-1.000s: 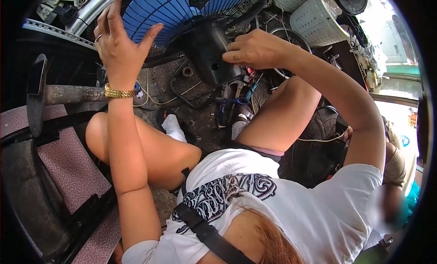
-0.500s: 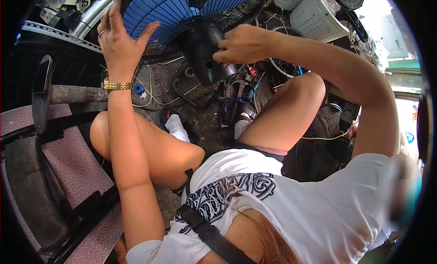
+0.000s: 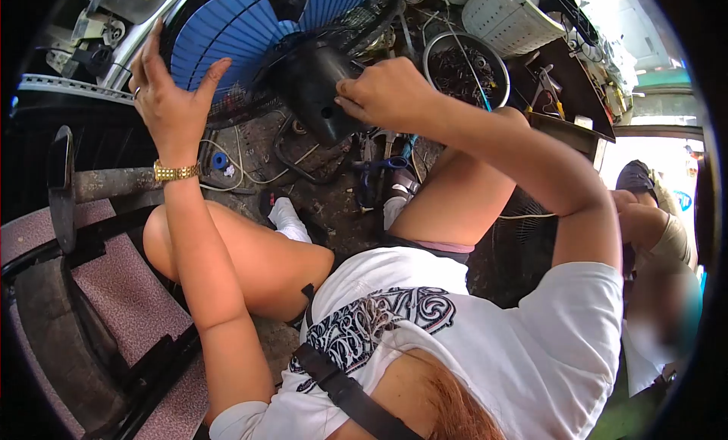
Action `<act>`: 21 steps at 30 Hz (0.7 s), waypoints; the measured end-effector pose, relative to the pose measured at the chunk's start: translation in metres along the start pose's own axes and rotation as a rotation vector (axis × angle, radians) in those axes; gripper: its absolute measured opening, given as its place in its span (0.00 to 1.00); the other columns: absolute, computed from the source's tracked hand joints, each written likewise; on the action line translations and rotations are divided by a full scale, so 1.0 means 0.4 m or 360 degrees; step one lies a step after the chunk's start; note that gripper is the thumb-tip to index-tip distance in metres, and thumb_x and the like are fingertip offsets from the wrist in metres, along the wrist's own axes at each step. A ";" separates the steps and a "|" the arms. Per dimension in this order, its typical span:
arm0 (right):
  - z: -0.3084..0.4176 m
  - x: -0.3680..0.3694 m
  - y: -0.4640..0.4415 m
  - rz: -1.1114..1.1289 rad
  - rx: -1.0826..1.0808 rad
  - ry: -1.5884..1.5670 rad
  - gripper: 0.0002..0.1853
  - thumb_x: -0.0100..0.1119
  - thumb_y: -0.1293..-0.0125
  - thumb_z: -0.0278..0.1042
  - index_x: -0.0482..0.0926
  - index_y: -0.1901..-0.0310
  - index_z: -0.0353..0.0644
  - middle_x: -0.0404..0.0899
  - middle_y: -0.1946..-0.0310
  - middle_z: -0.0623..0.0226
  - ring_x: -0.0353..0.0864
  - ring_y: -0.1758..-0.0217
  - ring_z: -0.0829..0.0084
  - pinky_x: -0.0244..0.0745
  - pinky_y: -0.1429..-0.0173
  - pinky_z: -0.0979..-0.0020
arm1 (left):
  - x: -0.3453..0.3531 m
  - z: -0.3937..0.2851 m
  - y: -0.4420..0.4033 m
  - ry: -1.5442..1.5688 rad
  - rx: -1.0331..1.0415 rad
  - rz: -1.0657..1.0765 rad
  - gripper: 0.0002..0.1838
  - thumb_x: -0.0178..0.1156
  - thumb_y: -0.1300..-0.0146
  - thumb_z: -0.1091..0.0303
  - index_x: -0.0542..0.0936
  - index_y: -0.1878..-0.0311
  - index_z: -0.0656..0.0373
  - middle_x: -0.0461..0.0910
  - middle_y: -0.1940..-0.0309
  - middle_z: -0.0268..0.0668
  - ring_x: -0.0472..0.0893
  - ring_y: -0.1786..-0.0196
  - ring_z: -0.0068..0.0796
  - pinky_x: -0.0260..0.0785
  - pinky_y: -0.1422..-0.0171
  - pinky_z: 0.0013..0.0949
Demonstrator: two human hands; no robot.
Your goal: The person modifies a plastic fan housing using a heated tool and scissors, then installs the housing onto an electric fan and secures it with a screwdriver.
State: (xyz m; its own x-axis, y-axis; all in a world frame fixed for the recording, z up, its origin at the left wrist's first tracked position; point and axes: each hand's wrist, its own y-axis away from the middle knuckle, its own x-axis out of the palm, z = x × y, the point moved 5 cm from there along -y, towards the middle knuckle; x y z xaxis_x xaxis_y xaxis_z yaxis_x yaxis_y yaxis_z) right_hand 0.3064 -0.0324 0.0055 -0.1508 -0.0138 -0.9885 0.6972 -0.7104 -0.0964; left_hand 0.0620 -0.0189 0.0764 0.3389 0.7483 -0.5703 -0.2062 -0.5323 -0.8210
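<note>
In front of me an electric fan with blue blades (image 3: pixel 227 42) leans tilted, its black wire guard facing away. Its black motor housing (image 3: pixel 315 91) points back toward me. My left hand (image 3: pixel 171 99) is at the left rim of the guard, fingers stretched and thumb spread apart; whether the palm presses the rim cannot be told. At the housing's right side, my right hand (image 3: pixel 390 95) has its fingers curled and pinched together. What lies between those fingertips is hidden.
A hammer (image 3: pixel 62 186) lies at left by a pink speckled surface (image 3: pixel 140 288). A blue ring (image 3: pixel 219 161) and cables lie on the floor. Right are a basin of small parts (image 3: pixel 455 68), a white basket (image 3: pixel 504 23) and pliers (image 3: pixel 544 91). Another person (image 3: pixel 660 235) is at far right.
The fan and both my hands sit further left in view, and more blue blade shows. My right hand remains curled at the housing. The basin, pliers and other person show more fully.
</note>
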 end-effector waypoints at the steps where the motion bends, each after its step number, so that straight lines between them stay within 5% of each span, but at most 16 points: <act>1: 0.003 -0.002 0.004 -0.0023 0.0176 0.0000 0.15 0.55 0.34 0.48 0.82 0.66 0.46 0.80 0.81 0.58 0.82 0.75 0.54 0.75 0.71 0.53 | -0.002 -0.003 -0.002 -0.0001 0.0004 0.0001 0.48 0.73 0.52 0.41 0.67 0.31 0.55 0.77 0.41 0.42 0.73 0.38 0.45 0.65 0.36 0.48; 6: 0.024 0.027 0.037 -0.0394 0.0850 -0.0273 0.20 0.55 0.34 0.50 0.84 0.72 0.42 0.81 0.79 0.53 0.83 0.73 0.50 0.77 0.66 0.52 | -0.017 -0.026 -0.002 -0.0043 -0.0036 0.0039 0.48 0.75 0.51 0.46 0.67 0.32 0.62 0.75 0.39 0.44 0.72 0.37 0.48 0.62 0.33 0.48; 11: -0.046 -0.054 0.143 -0.0222 0.0777 -0.1025 0.18 0.56 0.32 0.50 0.87 0.61 0.44 0.84 0.72 0.52 0.83 0.69 0.51 0.77 0.62 0.54 | -0.005 -0.022 0.008 -0.0020 -0.0063 0.0131 0.47 0.74 0.46 0.51 0.62 0.29 0.63 0.69 0.33 0.49 0.66 0.31 0.50 0.54 0.27 0.49; 12: -0.093 -0.094 0.197 -0.0423 0.0739 -0.1207 0.15 0.55 0.31 0.46 0.84 0.63 0.43 0.81 0.74 0.57 0.80 0.71 0.59 0.74 0.65 0.60 | -0.007 -0.024 0.014 -0.0071 -0.0082 0.0135 0.47 0.74 0.46 0.52 0.62 0.29 0.64 0.68 0.33 0.49 0.66 0.31 0.50 0.54 0.27 0.49; 15: -0.374 -0.169 0.477 -0.1783 0.1204 -0.1527 0.12 0.51 0.28 0.34 0.76 0.70 0.41 0.74 0.79 0.73 0.69 0.78 0.85 0.63 0.73 0.79 | -0.044 -0.085 0.048 -0.0204 0.0054 -0.0121 0.45 0.74 0.45 0.55 0.63 0.30 0.65 0.67 0.32 0.50 0.65 0.31 0.51 0.54 0.27 0.49; 16: -0.453 -0.133 0.563 -0.2031 0.1351 -0.1632 0.14 0.50 0.26 0.36 0.76 0.72 0.43 0.73 0.79 0.73 0.67 0.78 0.84 0.60 0.73 0.81 | -0.059 -0.115 0.067 -0.0192 0.0046 -0.0102 0.40 0.72 0.44 0.59 0.66 0.33 0.67 0.68 0.35 0.52 0.66 0.32 0.52 0.55 0.28 0.49; 19: -0.758 0.264 0.890 -0.1398 0.2118 -0.0785 0.17 0.52 0.28 0.39 0.76 0.71 0.34 0.78 0.77 0.62 0.75 0.76 0.71 0.67 0.70 0.69 | -0.033 -0.170 0.229 0.0267 0.0284 0.0352 0.21 0.65 0.43 0.68 0.75 0.46 0.60 0.74 0.48 0.44 0.72 0.45 0.48 0.62 0.36 0.50; 20: -0.748 0.375 0.926 -0.1308 0.1917 -0.0537 0.15 0.55 0.31 0.40 0.78 0.64 0.33 0.81 0.73 0.52 0.80 0.70 0.56 0.71 0.64 0.60 | -0.005 -0.206 0.281 0.0548 0.0191 0.0770 0.19 0.64 0.44 0.68 0.77 0.47 0.57 0.75 0.50 0.45 0.73 0.46 0.49 0.63 0.38 0.50; 21: -0.697 0.454 0.933 -0.0846 0.2258 -0.0410 0.13 0.56 0.33 0.40 0.82 0.60 0.38 0.82 0.66 0.46 0.83 0.62 0.48 0.75 0.58 0.55 | 0.032 -0.262 0.317 0.0533 0.0143 0.1219 0.18 0.63 0.43 0.68 0.78 0.48 0.56 0.76 0.52 0.44 0.74 0.46 0.49 0.64 0.40 0.50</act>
State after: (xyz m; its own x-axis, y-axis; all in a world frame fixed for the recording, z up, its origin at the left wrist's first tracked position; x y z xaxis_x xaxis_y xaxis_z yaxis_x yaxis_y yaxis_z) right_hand 0.7345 -0.1038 -0.2425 -0.3758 0.4393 -0.8159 -0.6730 -0.7347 -0.0855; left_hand 0.1365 -0.1182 -0.0323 0.3272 0.0285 -0.9445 -0.5575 -0.8012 -0.2174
